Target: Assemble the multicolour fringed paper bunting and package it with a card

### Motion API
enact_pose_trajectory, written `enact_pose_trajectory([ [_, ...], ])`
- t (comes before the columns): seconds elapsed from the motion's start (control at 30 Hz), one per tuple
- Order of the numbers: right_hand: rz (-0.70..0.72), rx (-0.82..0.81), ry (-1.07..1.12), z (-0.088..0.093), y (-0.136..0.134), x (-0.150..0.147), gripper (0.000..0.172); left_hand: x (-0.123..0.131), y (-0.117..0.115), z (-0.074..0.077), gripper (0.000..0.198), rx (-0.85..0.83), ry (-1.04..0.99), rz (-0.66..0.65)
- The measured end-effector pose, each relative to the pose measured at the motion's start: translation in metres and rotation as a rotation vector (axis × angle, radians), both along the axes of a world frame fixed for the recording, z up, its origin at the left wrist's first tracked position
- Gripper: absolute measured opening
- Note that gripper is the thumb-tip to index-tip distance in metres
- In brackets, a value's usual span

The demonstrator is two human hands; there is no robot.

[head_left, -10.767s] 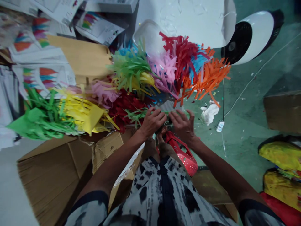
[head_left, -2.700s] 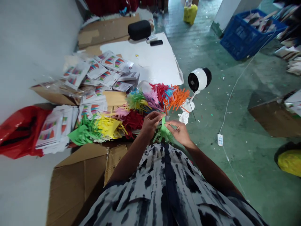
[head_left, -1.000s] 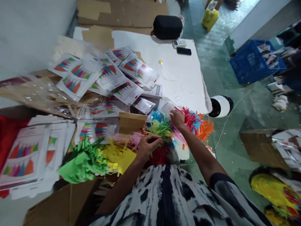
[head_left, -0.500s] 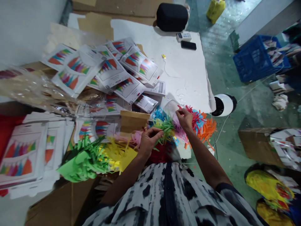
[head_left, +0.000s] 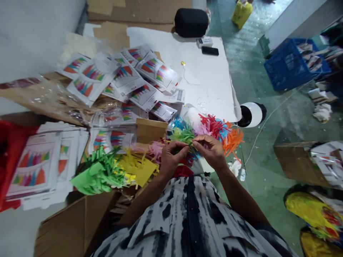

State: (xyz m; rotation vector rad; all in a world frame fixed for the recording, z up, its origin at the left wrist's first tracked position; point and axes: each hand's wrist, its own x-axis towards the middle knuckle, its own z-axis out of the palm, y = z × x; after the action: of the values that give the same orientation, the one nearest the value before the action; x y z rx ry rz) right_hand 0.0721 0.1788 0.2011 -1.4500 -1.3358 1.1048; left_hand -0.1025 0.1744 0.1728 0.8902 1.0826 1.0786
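My left hand (head_left: 173, 155) is closed in a pinch at the lower edge of a light green paper tassel (head_left: 182, 134). Facing it, my right hand (head_left: 211, 150) also pinches, its fingertips almost touching the left ones, with a bit of green between them. Around the hands lie a blue tassel (head_left: 177, 123), a pink tassel (head_left: 205, 129), a red tassel (head_left: 210, 120) and an orange tassel (head_left: 233, 141). To the left of my left hand rest a yellow tassel (head_left: 143, 169) and a larger green tassel (head_left: 93, 176).
Printed garland packets (head_left: 122, 78) lie in a loose heap, with stacked cards (head_left: 34, 164) at the left. On the white board (head_left: 209, 85) are a black case (head_left: 191, 23) and a phone (head_left: 210, 51). A blue crate (head_left: 284, 66) and a carton (head_left: 294, 162) stand on the floor.
My right hand has come down and left from the red and pink tassels to meet my left hand at the green tassel. The view has shifted slightly.
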Motion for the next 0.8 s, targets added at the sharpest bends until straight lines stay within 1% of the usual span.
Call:
enact_pose_trajectory([
  [0.17,-0.013,0.026,-0.003,0.004,-0.016,0.001,0.023,0.003,-0.009,0.002,0.017,0.074,0.055,-0.031],
  [0.27,0.014,0.045,-0.024,0.005,-0.023,0.002,0.021,0.006,-0.013,0.001,0.020,0.074,0.029,-0.054],
  [0.33,0.027,0.046,-0.016,0.003,-0.026,0.002,0.021,0.008,-0.015,0.000,0.023,0.056,-0.017,-0.044],
  [0.43,0.046,0.028,0.017,-0.001,-0.030,0.007,0.021,0.013,-0.018,-0.003,0.033,0.048,-0.087,-0.013],
  [0.53,0.096,-0.027,0.039,-0.005,-0.034,0.013,0.021,0.015,-0.021,-0.004,0.032,0.083,-0.070,-0.024],
  [0.6,0.078,-0.050,0.064,-0.006,-0.036,0.018,0.023,0.015,-0.023,-0.004,0.030,0.110,-0.022,-0.048],
  [0.67,0.022,-0.021,0.037,-0.004,-0.040,0.020,0.020,0.014,-0.024,-0.004,0.031,0.134,0.034,-0.085],
  [0.73,-0.009,0.044,-0.071,-0.001,-0.044,0.020,0.015,0.012,-0.026,-0.004,0.030,0.167,0.091,-0.162],
  [0.8,0.018,0.092,-0.194,0.003,-0.050,0.019,0.015,0.009,-0.030,-0.004,0.027,0.204,0.151,-0.265],
])
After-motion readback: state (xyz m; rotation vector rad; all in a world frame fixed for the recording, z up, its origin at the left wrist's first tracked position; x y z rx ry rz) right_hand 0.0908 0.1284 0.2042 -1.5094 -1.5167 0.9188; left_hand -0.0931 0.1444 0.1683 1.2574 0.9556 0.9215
